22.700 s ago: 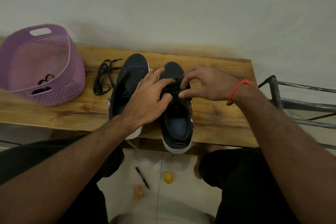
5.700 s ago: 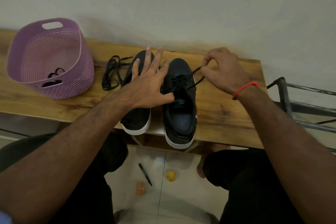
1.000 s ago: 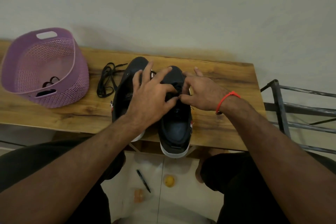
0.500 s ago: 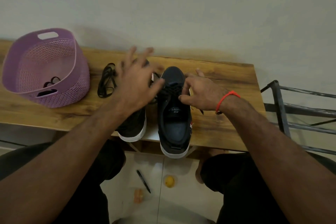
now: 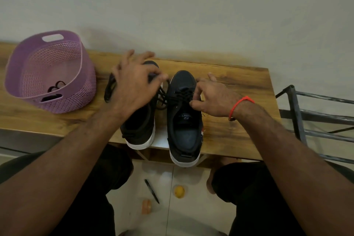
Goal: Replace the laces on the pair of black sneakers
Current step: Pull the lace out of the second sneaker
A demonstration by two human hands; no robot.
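Left hand (image 5: 134, 86) pulled lace (image 5: 162, 95) leftward; sneaker (image 5: 183, 120) tongue reads "S".

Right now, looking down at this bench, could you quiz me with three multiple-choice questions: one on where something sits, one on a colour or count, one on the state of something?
1. Where is the basket?
A. On the floor
B. On the bench, left of the shoes
C. On the metal rack

2. What colour is the band on the right wrist?
A. Red-orange
B. Blue
C. White

3. Which shoe has a lace threaded through it?
A. Neither
B. The left shoe only
C. The right shoe

Answers:
1. B: it rests on the bench, beyond the left shoe.
2. A: the wristband is red-orange.
3. C: black lace crosses the right shoe, between the left hand and right hand.
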